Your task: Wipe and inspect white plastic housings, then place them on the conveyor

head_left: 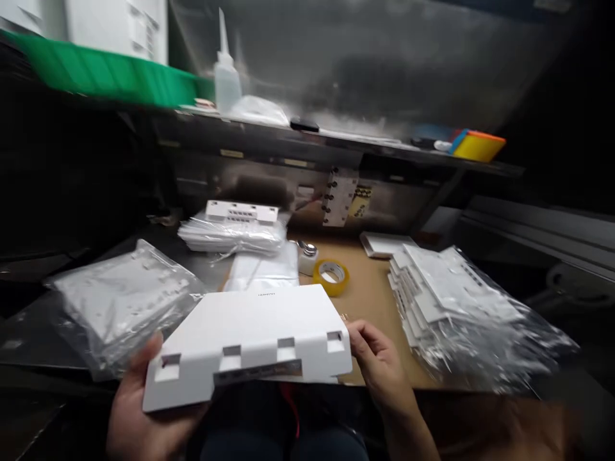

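A white plastic housing panel (259, 320), marked with small dark lettering on top and cut with square notches along its near edge, is held up over the front of the bench. My left hand (148, 403) grips its left end from below, the thumb against the side. At the right end, my right hand (377, 358) pinches the panel's edge between thumb and curled fingers. Just beyond the panel lie a stack of clear plastic bags (264, 266) and a roll of yellow tape (331, 276).
Bagged white panels (125, 288) lie at left, with a bagged stack (451, 288) at right. Behind are another wrapped pile (235, 230), a small metal-capped bottle (308, 259) and a white box (387, 244). The overhead shelf (259, 131) carries a dropper bottle (226, 80) and a green tray (106, 73).
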{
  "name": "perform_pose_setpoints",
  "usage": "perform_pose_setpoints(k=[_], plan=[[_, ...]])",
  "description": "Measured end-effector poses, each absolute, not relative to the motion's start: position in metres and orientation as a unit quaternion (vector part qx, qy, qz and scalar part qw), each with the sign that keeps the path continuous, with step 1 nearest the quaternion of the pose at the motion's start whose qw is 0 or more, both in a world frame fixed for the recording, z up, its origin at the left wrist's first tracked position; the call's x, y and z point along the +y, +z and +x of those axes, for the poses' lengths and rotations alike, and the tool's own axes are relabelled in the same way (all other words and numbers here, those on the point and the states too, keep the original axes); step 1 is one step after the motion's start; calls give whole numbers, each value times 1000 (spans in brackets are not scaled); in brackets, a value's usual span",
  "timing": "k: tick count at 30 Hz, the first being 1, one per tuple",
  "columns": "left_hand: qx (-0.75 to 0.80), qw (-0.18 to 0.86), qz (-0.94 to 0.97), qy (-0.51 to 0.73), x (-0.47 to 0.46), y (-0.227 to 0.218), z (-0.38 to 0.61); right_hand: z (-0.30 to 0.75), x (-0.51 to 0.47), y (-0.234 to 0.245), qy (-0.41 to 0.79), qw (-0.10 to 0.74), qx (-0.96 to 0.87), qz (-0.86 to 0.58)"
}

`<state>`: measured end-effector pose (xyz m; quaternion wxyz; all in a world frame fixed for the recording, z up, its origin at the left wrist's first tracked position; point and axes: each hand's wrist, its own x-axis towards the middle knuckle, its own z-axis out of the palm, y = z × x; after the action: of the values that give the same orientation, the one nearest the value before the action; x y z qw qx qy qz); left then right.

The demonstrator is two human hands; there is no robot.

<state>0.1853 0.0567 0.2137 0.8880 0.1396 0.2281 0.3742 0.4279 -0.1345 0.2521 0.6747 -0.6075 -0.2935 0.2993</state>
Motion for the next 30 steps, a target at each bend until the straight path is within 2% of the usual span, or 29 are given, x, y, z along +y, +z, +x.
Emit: perform_pose_setpoints(k=[3,7,9,14,22,25,30], plan=[[158,944,76,280,61,229,211,426,-144,256,222,649,-331,-648],[-44,983,-18,177,59,229,219,426,-143,256,193,665,-347,-632],[-67,983,-27,166,56,230,217,427,-141,253,191,669,-347,-628],[20,975,25,218,45,249,215,429,-143,243,198,674,-328,-631],[313,875,122,349,28,278,227,432,-145,224,268,721,-235,-594],[347,863,97,353,27,280,227,432,-145,225,290,736,-211,-574],[314,878,66,354,24,280,226,431,-144,226,285,739,-191,-579]])
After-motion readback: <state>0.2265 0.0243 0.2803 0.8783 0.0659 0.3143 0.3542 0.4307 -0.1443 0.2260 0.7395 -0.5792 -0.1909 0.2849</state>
